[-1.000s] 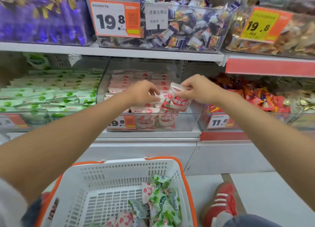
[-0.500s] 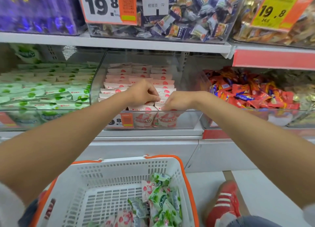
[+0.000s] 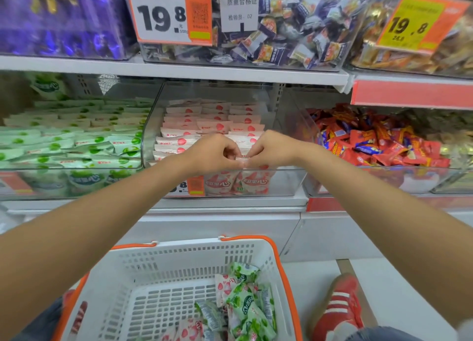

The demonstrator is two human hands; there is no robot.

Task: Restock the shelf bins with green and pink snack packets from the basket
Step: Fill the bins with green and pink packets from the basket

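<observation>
Fingers (image 3: pixel 234 159) of both hands now pinch the top seam of a pink-and-white strawberry snack packet (image 3: pixel 242 159), which a second ago was held above the clear plastic middle bin (image 3: pixel 286 184); it now stands in the front row, so this one is nearly placed. The orange-and-white price card (image 3: pixel 163 21) reads "19.8". Green and pink packets remain in the white basket (image 3: pixel 179 264).

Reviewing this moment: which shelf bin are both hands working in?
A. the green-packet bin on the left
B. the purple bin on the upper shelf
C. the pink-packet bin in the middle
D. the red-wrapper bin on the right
C: the left hand and right hand meet over the front edge of the pink-packet bin, pinching a pink packet between the fingers.
</observation>
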